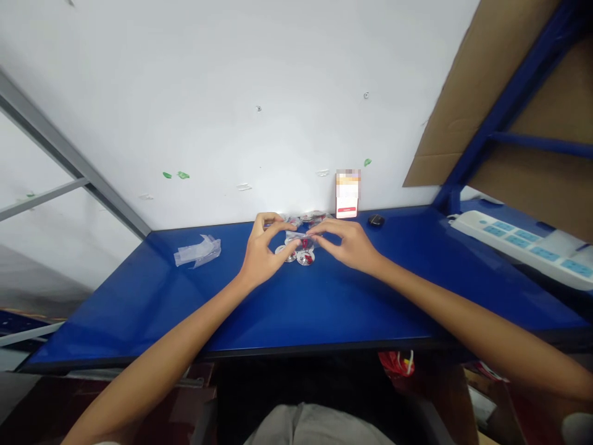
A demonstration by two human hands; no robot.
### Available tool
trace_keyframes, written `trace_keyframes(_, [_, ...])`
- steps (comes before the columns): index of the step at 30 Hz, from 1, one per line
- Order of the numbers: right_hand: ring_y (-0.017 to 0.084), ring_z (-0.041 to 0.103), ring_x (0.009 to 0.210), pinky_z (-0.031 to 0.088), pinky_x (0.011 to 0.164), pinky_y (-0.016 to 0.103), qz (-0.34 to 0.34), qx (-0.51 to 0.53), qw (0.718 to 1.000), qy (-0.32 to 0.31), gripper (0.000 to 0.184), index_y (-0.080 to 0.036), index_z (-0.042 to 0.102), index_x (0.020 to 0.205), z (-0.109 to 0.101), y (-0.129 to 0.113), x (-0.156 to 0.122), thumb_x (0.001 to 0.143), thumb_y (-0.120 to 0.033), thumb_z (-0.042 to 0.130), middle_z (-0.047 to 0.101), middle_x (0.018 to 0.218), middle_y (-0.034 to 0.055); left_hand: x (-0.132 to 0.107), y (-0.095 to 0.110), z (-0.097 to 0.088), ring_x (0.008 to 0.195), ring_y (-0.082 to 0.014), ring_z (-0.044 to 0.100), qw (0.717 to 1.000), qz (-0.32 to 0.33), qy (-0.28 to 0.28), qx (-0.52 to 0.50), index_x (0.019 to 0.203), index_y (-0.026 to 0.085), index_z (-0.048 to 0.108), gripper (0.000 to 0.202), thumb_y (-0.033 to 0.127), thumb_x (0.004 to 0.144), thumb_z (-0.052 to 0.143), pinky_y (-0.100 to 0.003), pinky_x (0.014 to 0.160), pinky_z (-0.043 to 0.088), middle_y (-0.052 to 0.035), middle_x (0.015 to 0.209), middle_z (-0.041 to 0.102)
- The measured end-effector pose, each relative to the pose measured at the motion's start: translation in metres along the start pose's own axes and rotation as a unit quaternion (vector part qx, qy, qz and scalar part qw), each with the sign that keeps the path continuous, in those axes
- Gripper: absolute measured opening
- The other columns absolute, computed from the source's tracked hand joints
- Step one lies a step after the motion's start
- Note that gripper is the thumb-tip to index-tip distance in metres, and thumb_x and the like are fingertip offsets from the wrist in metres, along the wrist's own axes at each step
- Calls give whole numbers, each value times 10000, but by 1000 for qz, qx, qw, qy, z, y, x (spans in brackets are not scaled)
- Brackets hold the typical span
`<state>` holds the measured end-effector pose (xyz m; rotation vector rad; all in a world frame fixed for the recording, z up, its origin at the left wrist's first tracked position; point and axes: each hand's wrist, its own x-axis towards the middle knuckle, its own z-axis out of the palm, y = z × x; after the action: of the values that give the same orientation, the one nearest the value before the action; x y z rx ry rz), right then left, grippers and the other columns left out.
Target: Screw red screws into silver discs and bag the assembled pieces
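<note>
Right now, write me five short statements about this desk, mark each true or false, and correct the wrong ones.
1. The left hand and right hand hold clear plastic. True.
2. The right hand holds nothing. False: it pinches the clear plastic.
3. The phone stands upright by the wall. True.
4. The phone's screen is dark. False: it is lit.
5. A small black object lies right of the phone. True.
</note>
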<state>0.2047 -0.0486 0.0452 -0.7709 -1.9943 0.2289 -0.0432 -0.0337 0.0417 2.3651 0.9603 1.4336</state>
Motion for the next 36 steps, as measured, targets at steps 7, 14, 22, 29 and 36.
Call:
trace_keyframes(7, [231,753,959,643,882,417,10,41,999,-5,238,-268,760,1245,3,3,-1,1024,-229,681,777,1128,73,-3,-6,7,1016,-281,806,962,-164,-120,-185,1160,207,816,337,483,988,730,-382,847,681,-78,1114,835])
trace_keyframes(14, [240,777,956,677,886,442,77,102,992,8,198,-273,814,1172,10,8,-3,989,-300,743,785,1097,69,-6,-3,12,999,-284,812,953,-197,-86,-215,1139,201,826,344,465,919,805,-362,786,690,-89,1113,837])
trace_keyframes(22, [265,822,891,697,856,429,207,200,954,86,189,-243,853,997,18,12,-3,842,-347,879,842,951,50,-2,-7,11,972,-274,805,965,-175,-48,-188,1043,194,852,295,462,943,780,-376,886,672,-70,1030,841])
trace_keyframes(29, [276,828,905,697,850,432,218,210,950,76,193,-240,855,1001,19,14,-5,888,-395,839,851,971,49,-4,-14,16,753,-258,802,940,-236,-82,-234,1151,181,835,434,548,935,751,-389,714,694,-65,983,837])
trace_keyframes(36, [257,814,1084,652,1011,419,149,76,983,75,275,-275,801,1241,2,28,-1,1015,-277,645,838,1181,30,42,-79,-18,938,-267,784,983,-114,-44,136,1141,218,821,329,441,1060,593,-363,870,605,-78,1045,829])
